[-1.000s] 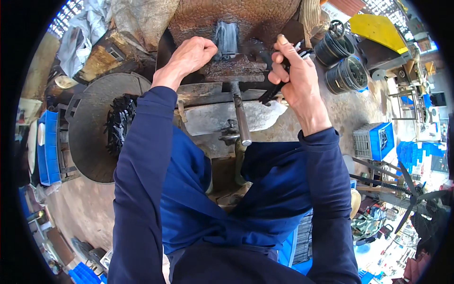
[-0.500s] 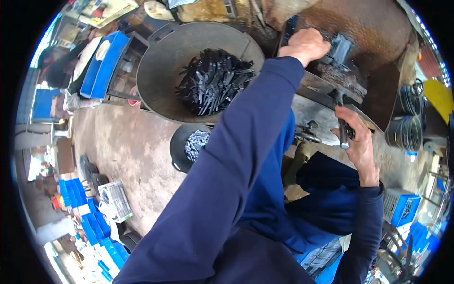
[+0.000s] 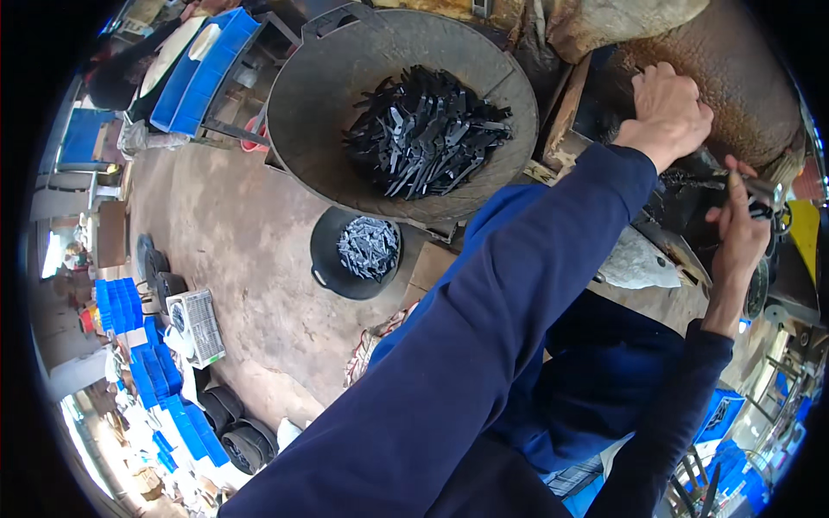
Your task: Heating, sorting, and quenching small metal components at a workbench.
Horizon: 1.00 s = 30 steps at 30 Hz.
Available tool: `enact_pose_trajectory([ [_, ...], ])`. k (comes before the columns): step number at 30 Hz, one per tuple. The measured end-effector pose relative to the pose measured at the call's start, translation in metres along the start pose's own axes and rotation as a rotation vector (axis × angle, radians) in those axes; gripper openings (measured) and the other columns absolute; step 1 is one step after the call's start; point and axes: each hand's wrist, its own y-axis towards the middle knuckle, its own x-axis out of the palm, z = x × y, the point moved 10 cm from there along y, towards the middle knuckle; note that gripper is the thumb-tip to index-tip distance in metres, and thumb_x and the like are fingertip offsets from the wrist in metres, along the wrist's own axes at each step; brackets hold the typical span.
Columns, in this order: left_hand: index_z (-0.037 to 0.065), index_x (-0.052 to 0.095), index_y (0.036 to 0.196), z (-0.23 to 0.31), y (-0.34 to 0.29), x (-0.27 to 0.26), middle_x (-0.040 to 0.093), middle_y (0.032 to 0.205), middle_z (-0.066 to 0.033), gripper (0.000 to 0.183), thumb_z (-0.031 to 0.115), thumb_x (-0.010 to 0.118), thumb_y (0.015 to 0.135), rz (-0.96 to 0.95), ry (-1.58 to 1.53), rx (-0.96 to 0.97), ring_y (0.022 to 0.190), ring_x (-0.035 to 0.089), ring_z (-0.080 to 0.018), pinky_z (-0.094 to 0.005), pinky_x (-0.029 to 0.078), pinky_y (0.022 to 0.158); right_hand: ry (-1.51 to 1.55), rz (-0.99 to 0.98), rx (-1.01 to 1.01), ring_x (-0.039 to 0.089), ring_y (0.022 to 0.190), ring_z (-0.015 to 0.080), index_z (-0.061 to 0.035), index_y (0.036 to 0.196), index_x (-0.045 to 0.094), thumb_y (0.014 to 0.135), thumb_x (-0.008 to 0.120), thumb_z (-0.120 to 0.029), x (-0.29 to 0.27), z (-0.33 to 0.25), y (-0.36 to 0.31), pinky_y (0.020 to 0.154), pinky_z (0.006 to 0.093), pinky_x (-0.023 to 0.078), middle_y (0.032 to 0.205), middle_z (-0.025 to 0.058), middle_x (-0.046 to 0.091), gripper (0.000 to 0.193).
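Note:
My left hand point(image 3: 667, 114) is closed, knuckles up, over the dark, wet-looking work spot at the upper right. Whatever its fingers hold is hidden beneath them. To its right, my right hand point(image 3: 739, 226) is wrapped round a shiny metal tool point(image 3: 763, 192) whose kind I cannot make out. Dark metal work gear point(image 3: 686, 194) lies between and below the hands, partly covered by my left wrist. Left of my left arm stands a wide round metal pan point(image 3: 311, 129) with a heap of black flat metal pieces point(image 3: 427, 134) in it.
A black bucket point(image 3: 326, 269) of small grey metal pieces point(image 3: 369, 248) stands on the floor below the pan. A brown curved sheet point(image 3: 734, 78) rises behind the hands. Blue bins point(image 3: 155, 371) and a pale crate point(image 3: 197, 326) are at the left. Something yellow point(image 3: 803, 237) hangs at far right.
Both hands have moved right, and my right hand has risen with the metal tool, which now points a different way. The view has shifted; the bucket, earlier partly behind my sleeve, now shows whole.

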Motion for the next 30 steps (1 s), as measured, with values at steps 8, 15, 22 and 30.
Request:
enact_pose_trajectory([
  [8, 0.009, 0.079, 0.082, 0.003, -0.001, 0.013, 0.065, 0.111, -0.02, 0.019, 0.027, 0.072, 0.082, 0.017, -0.176, -0.043, 0.113, 0.058, -0.0361, -0.0481, 0.045, 0.099, -0.034, 0.06, 0.021, 0.032, 0.049, 0.0053, -0.0024, 0.119, 0.074, 0.1, 0.069, -0.026, 0.001, 0.018, 0.115, 0.051, 0.0249, 0.041, 0.061, -0.0051, 0.044, 0.031],
  [15, 0.005, 0.078, 0.081, 0.002, -0.004, 0.034, 0.065, 0.108, -0.0225, 0.018, 0.021, 0.07, 0.08, -0.034, -0.19, -0.036, 0.109, 0.059, -0.037, -0.0485, 0.046, 0.097, -0.127, 0.081, -0.04, 0.05, 0.053, 0.009, -0.0088, 0.112, 0.079, 0.099, 0.069, -0.032, 0.001, 0.036, 0.168, 0.052, 0.026, 0.036, 0.057, -0.0039, 0.044, 0.028],
  [22, 0.004, 0.077, 0.078, -0.004, -0.002, 0.033, 0.066, 0.102, -0.0235, 0.016, 0.018, 0.07, 0.078, 0.024, -0.201, 0.015, 0.103, 0.061, -0.0384, -0.0484, 0.049, 0.093, -0.121, 0.036, -0.072, 0.046, 0.053, 0.0081, -0.0057, 0.113, 0.076, 0.101, 0.066, -0.033, 0.0, 0.042, 0.171, 0.052, 0.0256, 0.034, 0.057, -0.005, 0.041, 0.031],
  [30, 0.003, 0.078, 0.081, -0.001, 0.005, -0.018, 0.071, 0.1, -0.0231, 0.021, 0.022, 0.068, 0.082, -0.04, -0.248, -0.016, 0.096, 0.069, -0.0364, -0.0449, 0.056, 0.082, -0.199, 0.087, -0.09, 0.045, 0.053, 0.0083, -0.0063, 0.113, 0.076, 0.101, 0.066, -0.033, 0.002, 0.034, 0.165, 0.053, 0.0257, 0.036, 0.056, -0.0053, 0.038, 0.031],
])
